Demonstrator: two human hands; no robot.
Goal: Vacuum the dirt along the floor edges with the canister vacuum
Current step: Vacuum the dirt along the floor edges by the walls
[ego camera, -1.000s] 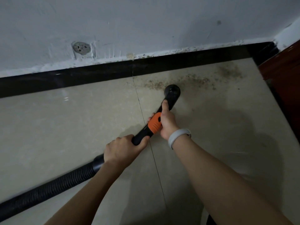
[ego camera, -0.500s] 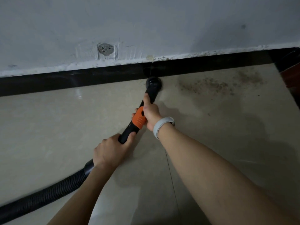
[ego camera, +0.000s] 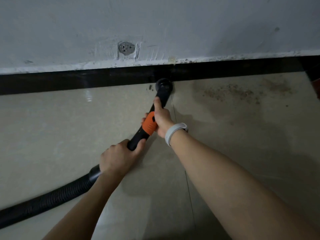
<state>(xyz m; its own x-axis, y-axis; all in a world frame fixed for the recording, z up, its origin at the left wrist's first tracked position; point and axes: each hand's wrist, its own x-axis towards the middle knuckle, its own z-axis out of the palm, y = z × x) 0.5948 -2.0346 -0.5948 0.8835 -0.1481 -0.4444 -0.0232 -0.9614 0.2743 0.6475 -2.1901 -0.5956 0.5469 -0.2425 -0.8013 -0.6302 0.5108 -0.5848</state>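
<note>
Fingers (ego camera: 144,120) of right hand (ego camera: 161,119) curled round orange collar (ego camera: 149,126) of vacuum wand (ego camera: 160,99), thumb laid straight along black tube. Left hand (ego camera: 119,157) wrapped round wand lower down, just above ribbed hose (ego camera: 52,196). Long axis slanting from lower left up to round nozzle (ego camera: 163,86), pointed at black baseboard (ego camera: 69,80), touching floor's (ego camera: 52,127) far edge. Nozzle beyond both hands. Dirt (ego camera: 232,92) scattered along same edge, right of nozzle; small clump (ego camera: 150,87) just left.
</note>
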